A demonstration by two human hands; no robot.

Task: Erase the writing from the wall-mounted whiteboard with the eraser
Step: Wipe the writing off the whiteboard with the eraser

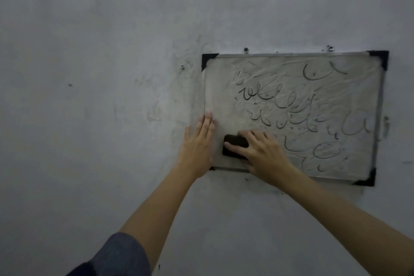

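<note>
Nearest the camera, a blue-grey sleeve (118, 255) is seen at 7 o'clock. Straight, closed fingers of the left hand (198, 141) are laid flat across the whiteboard (224, 96) left edge. At the board's 7 o'clock corner, the black eraser (234, 147) is pressed and gripped by the right hand (262, 154), fingers curled over it. Smudged writing (302, 107) is spread from centre toward 3 o'clock.

Left hand (199, 141) blocks whiteboard's (224, 87) left edge; rightward open.
</note>
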